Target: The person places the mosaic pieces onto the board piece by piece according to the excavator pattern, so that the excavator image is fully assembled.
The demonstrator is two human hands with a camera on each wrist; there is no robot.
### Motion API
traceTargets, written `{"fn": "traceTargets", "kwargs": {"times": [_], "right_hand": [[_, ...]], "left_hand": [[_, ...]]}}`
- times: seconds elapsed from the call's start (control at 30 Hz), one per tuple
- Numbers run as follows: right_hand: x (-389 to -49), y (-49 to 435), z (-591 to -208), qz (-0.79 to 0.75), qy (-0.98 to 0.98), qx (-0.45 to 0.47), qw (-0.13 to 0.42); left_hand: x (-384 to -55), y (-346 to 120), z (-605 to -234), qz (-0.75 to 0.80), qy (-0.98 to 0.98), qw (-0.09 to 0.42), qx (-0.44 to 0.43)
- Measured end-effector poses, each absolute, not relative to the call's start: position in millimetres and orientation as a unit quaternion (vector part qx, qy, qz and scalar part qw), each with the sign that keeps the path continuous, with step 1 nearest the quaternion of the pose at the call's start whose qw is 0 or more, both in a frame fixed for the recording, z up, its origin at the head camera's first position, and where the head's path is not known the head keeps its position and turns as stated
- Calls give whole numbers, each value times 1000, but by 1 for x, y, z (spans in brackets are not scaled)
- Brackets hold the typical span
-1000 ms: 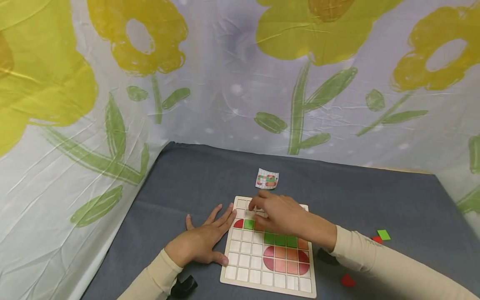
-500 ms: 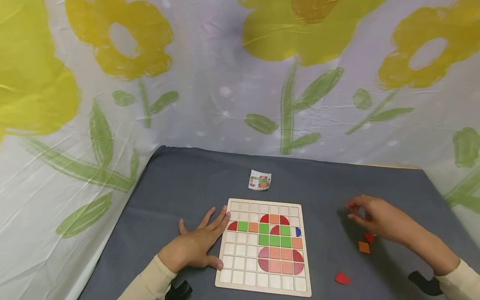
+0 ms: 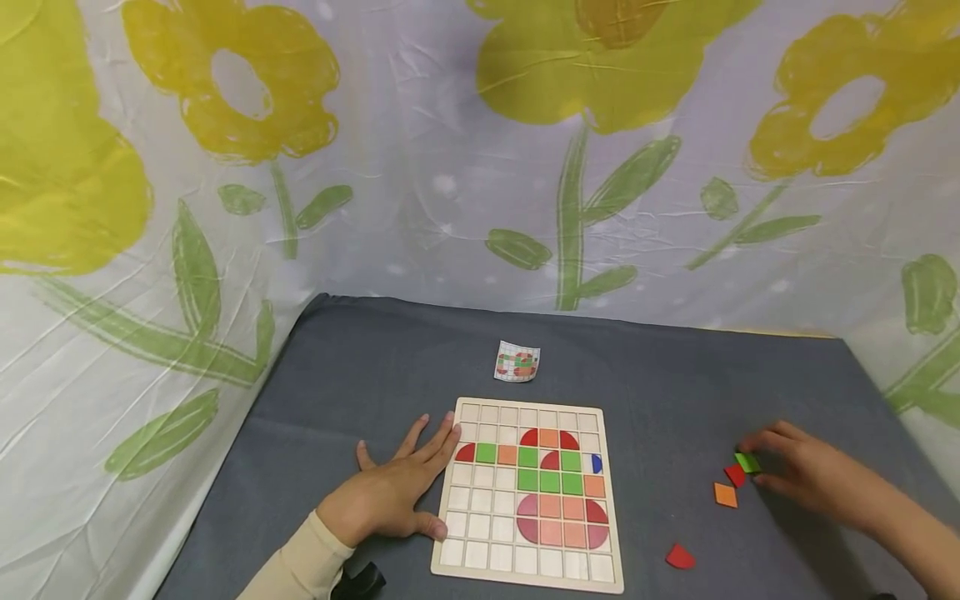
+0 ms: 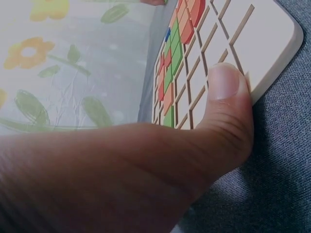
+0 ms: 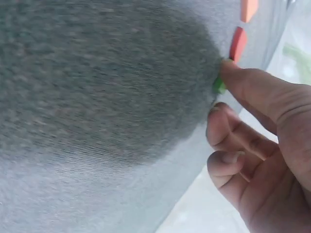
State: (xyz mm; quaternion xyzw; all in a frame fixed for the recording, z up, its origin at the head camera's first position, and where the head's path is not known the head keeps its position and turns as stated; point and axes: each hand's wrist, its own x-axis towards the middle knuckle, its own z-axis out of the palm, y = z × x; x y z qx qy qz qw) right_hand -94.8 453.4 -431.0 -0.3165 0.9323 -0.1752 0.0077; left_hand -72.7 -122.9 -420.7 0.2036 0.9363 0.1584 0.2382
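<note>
In the head view, my left hand [image 3: 382,500] lies with fingers spread at the left edge of a wooden grid board [image 3: 480,560]. Its thumb [image 4: 226,97] presses on the board's rim in the left wrist view. Red, green, orange, pink and blue tiles fill some of the board's cells. Off to the right, my right hand [image 3: 810,475] pinches a green square tile [image 3: 746,463] between thumb and index finger, close to the tabletop. In the right wrist view, the thumb partly covers that tile, and the other fingers curl beside it.
A red tile [image 3: 735,476] and an orange square tile [image 3: 725,495] lie just left of the right hand. Nearer the front is a red quarter-round tile [image 3: 680,557]. A small printed pattern card [image 3: 517,362] lies behind the board on the dark cloth [image 3: 405,350].
My right hand has left the board for the loose tiles at the right, where it now pinches the green one. The left hand stays at the board, and the head view has shifted slightly.
</note>
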Motion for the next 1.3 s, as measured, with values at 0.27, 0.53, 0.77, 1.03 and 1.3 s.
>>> {"fn": "traceTargets", "kwargs": {"times": [0.27, 0.53, 0.77, 1.03, 1.3], "right_hand": [[-95, 446, -445, -165, 922, -339, -91], [-91, 429, -434, -102, 974, -199, 38], [-94, 399, -415, -103, 973, -207, 15], [-104, 322, -395, -133, 932, -336, -35], [-112, 251, -392, -148, 876, -458, -3]], "left_hand": [[-73, -123, -422, 157, 937, 231, 210], [-73, -123, -420, 157, 938, 222, 217], [-74, -123, -421, 152, 938, 223, 216], [-75, -124, -423, 145, 938, 234, 210], [-75, -124, -422, 146, 938, 230, 217]]}}
